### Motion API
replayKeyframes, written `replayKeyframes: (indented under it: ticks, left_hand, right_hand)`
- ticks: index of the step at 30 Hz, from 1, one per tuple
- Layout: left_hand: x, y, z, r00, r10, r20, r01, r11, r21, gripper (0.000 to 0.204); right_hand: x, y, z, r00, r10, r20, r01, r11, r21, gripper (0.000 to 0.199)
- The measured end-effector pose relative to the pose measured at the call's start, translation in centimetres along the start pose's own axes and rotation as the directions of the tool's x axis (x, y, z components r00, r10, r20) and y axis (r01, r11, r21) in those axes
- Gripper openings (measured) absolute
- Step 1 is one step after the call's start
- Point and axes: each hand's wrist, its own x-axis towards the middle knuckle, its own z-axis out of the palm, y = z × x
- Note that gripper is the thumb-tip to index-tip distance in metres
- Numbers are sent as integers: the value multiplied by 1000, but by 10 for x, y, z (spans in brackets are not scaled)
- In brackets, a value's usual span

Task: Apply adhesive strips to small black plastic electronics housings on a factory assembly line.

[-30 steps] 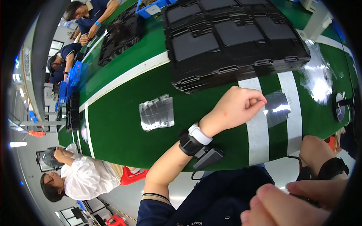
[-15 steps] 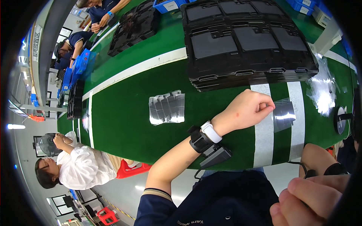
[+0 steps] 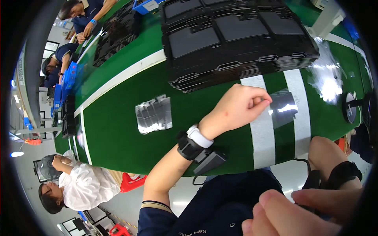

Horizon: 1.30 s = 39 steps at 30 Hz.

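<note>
My left hand (image 3: 238, 106), with a white watch and a black strapped device on its wrist, reaches across the green table. Its thumb and index finger pinch at the left edge of a clear film sheet with a dark panel (image 3: 284, 107), above two white strips. My right hand (image 3: 291, 216) is raised very near the camera at the lower right. Its fingers are curled together, and whatever they may hold cannot be made out. Left of my left hand lies a loose pile of similar clear-and-dark film pieces (image 3: 154, 114).
Stacked black trays (image 3: 236, 51) with grey panels stand beyond my hands. Clear plastic sheets (image 3: 327, 74) lie at the right, near a round black stand (image 3: 349, 107). A person in white (image 3: 88, 183) sits at the left; two others work at the far left beside blue bins (image 3: 67, 80).
The whole view has shifted, so the table and trays sit farther left. My left hand keeps its pinch at the film. My right hand has moved left in the picture, its fingers still curled.
</note>
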Motion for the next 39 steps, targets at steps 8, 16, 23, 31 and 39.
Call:
replayKeyframes:
  ticks: [8, 16, 23, 31, 39]
  left_hand:
    - [-1, 4, -2, 1000, -9, 10, 9, 1000, 4, 10]
    - [-2, 0, 1, 999, 43, -28, -43, 999, -6, 10]
    - [-1, -8, -4, 985, 146, 89, -145, 989, -22, 19]
    - [-5, -23, 12, 927, 315, -206, -267, 935, 232, 32]
    - [-3, 14, -7, 997, -48, 52, 43, 994, 101, 22]
  right_hand:
    - [15, 0, -9, 997, -79, -15, 78, 997, -24, 20]
    - [58, -20, -12, 965, -260, 39, 260, 966, 10, 21]
    - [145, 1, 24, 763, -565, 315, 550, 823, 142, 21]
    - [173, 82, 114, 650, -703, -290, 739, 673, 26, 29]
    - [168, 118, 91, 572, -617, -541, 692, 717, -85, 34]
